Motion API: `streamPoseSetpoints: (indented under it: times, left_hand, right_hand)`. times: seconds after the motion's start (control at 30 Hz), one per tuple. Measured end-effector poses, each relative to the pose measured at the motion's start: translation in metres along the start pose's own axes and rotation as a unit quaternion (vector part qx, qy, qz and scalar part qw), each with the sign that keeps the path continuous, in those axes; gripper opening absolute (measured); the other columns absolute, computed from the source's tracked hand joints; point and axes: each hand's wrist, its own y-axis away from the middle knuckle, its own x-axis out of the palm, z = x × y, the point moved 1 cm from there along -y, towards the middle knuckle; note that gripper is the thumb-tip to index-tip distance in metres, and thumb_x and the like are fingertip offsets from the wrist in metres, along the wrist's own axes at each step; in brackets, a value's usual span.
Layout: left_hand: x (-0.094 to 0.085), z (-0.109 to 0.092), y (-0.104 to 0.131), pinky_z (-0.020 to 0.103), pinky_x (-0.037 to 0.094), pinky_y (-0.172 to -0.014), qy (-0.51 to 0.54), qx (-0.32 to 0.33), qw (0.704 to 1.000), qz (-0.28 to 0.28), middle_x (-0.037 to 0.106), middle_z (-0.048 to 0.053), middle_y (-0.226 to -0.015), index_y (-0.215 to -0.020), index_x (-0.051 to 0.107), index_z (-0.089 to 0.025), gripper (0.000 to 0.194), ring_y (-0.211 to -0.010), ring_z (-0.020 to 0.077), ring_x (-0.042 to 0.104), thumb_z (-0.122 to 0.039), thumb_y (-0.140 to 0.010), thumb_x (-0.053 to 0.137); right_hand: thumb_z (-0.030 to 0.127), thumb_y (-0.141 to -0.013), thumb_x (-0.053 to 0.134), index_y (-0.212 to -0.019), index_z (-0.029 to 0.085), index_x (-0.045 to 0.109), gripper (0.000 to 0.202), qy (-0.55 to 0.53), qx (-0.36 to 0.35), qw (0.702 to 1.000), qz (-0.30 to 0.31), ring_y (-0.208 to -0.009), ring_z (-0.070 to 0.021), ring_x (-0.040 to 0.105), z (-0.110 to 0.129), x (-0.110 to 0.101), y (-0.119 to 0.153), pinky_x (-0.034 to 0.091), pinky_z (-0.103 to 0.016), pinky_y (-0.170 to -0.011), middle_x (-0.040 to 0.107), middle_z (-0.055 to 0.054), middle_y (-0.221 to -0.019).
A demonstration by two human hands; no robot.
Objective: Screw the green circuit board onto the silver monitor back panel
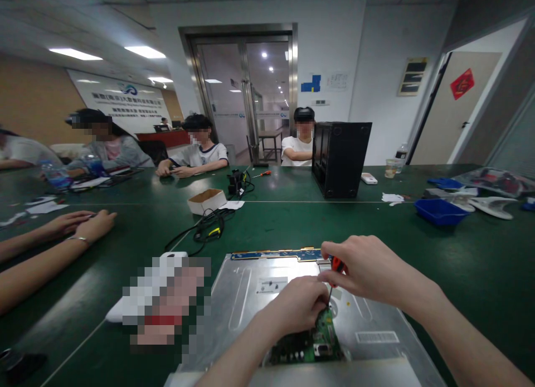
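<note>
A metal display panel point(234, 314) lies in front of me with its back up, a thin blue circuit strip point(267, 255) along its far edge. On its near part sits a green circuit board point(320, 339), partly covered by my left hand. My right hand point(359, 264) is closed around the red and black handle of a screwdriver point(337, 265), whose shaft points down at the far end of the board. My left hand point(303, 303) is closed beside the shaft, fingers curled at the board's edge. Whether those fingers pinch anything is hidden.
A black computer case point(345, 161) stands across the green table, with a blue tray point(442, 211) to the right. Left of the panel are a small open box point(207, 202), black cables point(203, 231) and blurred-out items. A neighbour's hands point(92, 225) rest at left; several people sit opposite.
</note>
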Motion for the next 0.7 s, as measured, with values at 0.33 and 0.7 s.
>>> streamPoseSetpoints:
  times: [0.33, 0.7]
  left_hand:
    - [0.0007, 0.0001, -0.0006, 0.026, 0.044, -0.069, 0.011, 0.006, 1.000, -0.002, 0.070, 0.005, -0.089, -0.082, 0.065, -0.017, 0.016, -0.083, 0.0208, 0.063, -0.005, -0.077, 0.056]
    - [-0.0014, -0.0012, -0.0003, 0.026, 0.043, -0.068, 0.008, 0.011, 1.000, 0.002, 0.070, 0.005, -0.088, -0.084, 0.066, -0.017, 0.017, -0.081, 0.0209, 0.063, -0.004, -0.076, 0.057]
  right_hand:
    - [0.024, -0.079, 0.062, -0.088, 0.022, 0.059, 0.010, -0.017, -0.004, 1.000, 0.008, -0.063, -0.0178, 0.062, 0.0005, -0.0004, 0.0001, 0.023, -0.026, -0.050, 0.070, -0.001, -0.075]
    - [0.023, -0.080, 0.063, -0.090, 0.022, 0.061, 0.010, -0.023, -0.015, 1.000, 0.002, -0.063, -0.0180, 0.063, -0.0019, 0.0007, 0.0002, 0.023, -0.026, -0.050, 0.070, 0.000, -0.074]
